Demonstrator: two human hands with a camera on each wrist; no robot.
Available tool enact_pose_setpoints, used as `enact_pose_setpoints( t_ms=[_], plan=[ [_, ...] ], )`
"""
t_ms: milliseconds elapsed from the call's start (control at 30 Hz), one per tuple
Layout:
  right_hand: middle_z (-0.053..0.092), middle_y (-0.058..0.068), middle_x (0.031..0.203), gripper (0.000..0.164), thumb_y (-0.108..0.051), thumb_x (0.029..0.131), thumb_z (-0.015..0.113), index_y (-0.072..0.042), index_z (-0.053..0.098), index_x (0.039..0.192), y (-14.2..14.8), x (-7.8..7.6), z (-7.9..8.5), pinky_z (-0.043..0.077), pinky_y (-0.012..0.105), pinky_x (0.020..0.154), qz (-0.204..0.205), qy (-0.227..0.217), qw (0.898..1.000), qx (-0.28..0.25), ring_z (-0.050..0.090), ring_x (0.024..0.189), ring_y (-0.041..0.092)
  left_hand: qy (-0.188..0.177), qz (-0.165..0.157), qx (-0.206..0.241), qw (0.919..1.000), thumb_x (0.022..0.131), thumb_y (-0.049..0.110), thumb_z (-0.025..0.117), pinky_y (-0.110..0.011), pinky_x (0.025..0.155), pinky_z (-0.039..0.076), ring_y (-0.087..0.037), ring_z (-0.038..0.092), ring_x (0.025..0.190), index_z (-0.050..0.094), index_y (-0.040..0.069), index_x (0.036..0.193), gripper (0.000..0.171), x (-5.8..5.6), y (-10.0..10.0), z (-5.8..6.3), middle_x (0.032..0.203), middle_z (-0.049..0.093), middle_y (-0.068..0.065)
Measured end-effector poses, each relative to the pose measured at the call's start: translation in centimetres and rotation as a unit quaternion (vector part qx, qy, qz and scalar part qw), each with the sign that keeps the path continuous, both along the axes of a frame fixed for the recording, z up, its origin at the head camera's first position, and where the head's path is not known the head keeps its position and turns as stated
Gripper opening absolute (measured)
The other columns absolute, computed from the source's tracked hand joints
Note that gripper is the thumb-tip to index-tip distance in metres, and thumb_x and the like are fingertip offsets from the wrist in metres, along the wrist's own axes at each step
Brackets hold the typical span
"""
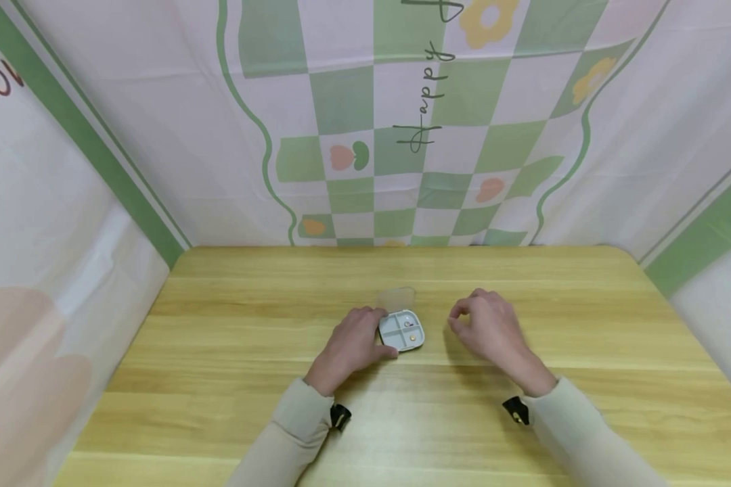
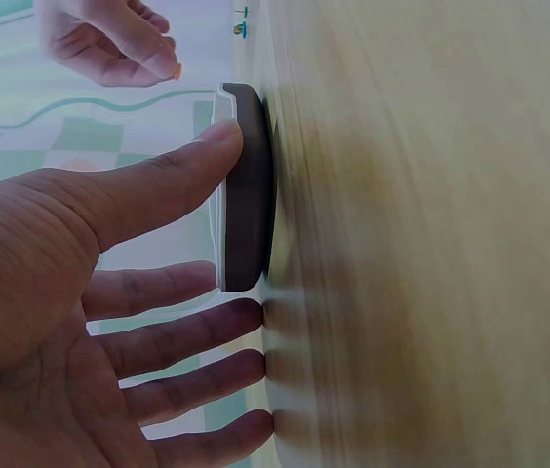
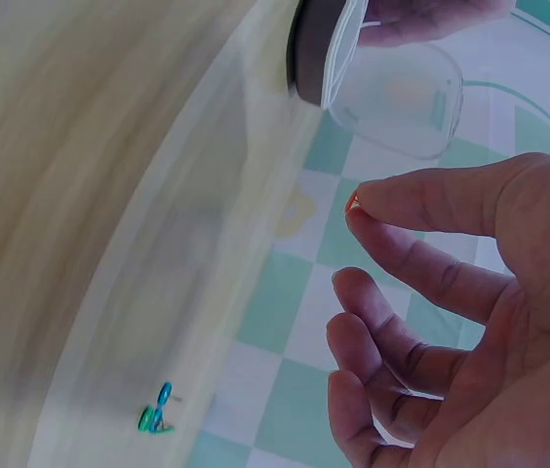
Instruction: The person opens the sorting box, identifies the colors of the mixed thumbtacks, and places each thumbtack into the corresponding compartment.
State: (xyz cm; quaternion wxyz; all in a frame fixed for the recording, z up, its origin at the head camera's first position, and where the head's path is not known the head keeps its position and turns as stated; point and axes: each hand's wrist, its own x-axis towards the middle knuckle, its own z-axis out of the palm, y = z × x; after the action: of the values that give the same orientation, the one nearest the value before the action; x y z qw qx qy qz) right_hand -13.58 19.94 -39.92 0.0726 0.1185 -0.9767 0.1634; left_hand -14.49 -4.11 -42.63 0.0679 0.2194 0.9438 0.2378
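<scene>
A small box with white compartments and a dark outer shell lies on the table, its clear lid flipped back. Small shiny pieces sit in its two right-hand compartments; their kind is too small to tell. My left hand holds the box from the left, thumb on the near side and index finger at the far side. To the right of the box, my right hand is held above the table. In the right wrist view its thumb and index finger pinch a tiny orange piece.
Small blue and green pieces lie on the wooden table beyond my right hand in the right wrist view. A checkered cloth hangs behind the table's back edge. White cloth with green bands hangs at both sides.
</scene>
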Motion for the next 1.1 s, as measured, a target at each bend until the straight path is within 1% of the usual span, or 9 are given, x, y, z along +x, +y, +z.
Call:
enact_pose_setpoints(
  t_ms=[300,533,733,833,1100],
  plan=[
    [0.057,0.002,0.083,0.005,-0.022,0.077,0.067,-0.019,0.067,0.074,-1.3,-0.1,-0.3,0.037,0.044,0.072,0.006,0.0,1.0,-0.015,0.05,0.081,0.025,0.003,-0.002,0.002,1.0,0.071,0.042,0.075,-0.03,0.077,0.042,-0.021,0.051,0.1,0.052,0.006,0.126,0.07,-0.1,0.0,-0.1,0.112,0.057,-0.006],
    [0.056,0.0,0.083,0.006,-0.025,0.078,0.067,-0.02,0.067,0.075,-1.9,-0.1,-0.4,0.037,0.042,0.073,0.005,-0.006,1.0,-0.019,0.05,0.081,0.023,0.003,-0.001,0.006,1.0,0.071,0.042,0.075,-0.03,0.076,0.042,-0.02,0.051,0.098,0.053,0.006,0.125,0.069,0.0,0.0,-0.1,0.11,0.057,-0.005],
    [0.057,0.001,0.084,0.006,-0.024,0.076,0.069,-0.019,0.067,0.075,-2.5,-0.1,-0.5,0.036,0.043,0.074,0.012,-0.007,1.0,-0.027,0.05,0.081,0.024,0.001,0.0,0.01,0.9999,0.071,0.042,0.075,-0.029,0.074,0.042,-0.018,0.051,0.095,0.053,0.007,0.124,0.067,0.0,-0.1,-0.1,0.106,0.057,-0.004],
    [0.057,0.001,0.084,0.005,-0.025,0.076,0.07,-0.02,0.067,0.075,-2.8,-0.1,-0.5,0.035,0.042,0.073,0.014,-0.008,0.999,-0.03,0.05,0.081,0.023,0.002,-0.002,0.012,0.9999,0.071,0.042,0.075,-0.029,0.073,0.042,-0.018,0.051,0.094,0.053,0.006,0.123,0.067,-0.1,-0.1,-0.1,0.105,0.057,-0.004],
    [0.059,0.001,0.085,0.005,-0.022,0.073,0.072,-0.022,0.067,0.075,-3.7,-0.1,-0.8,0.037,0.04,0.073,0.026,0.001,0.999,-0.041,0.051,0.081,0.022,0.004,-0.006,0.015,0.9999,0.071,0.041,0.075,-0.027,0.07,0.041,-0.017,0.05,0.091,0.054,0.006,0.122,0.065,-0.1,-0.1,-0.2,0.103,0.057,-0.003]
  ],
)
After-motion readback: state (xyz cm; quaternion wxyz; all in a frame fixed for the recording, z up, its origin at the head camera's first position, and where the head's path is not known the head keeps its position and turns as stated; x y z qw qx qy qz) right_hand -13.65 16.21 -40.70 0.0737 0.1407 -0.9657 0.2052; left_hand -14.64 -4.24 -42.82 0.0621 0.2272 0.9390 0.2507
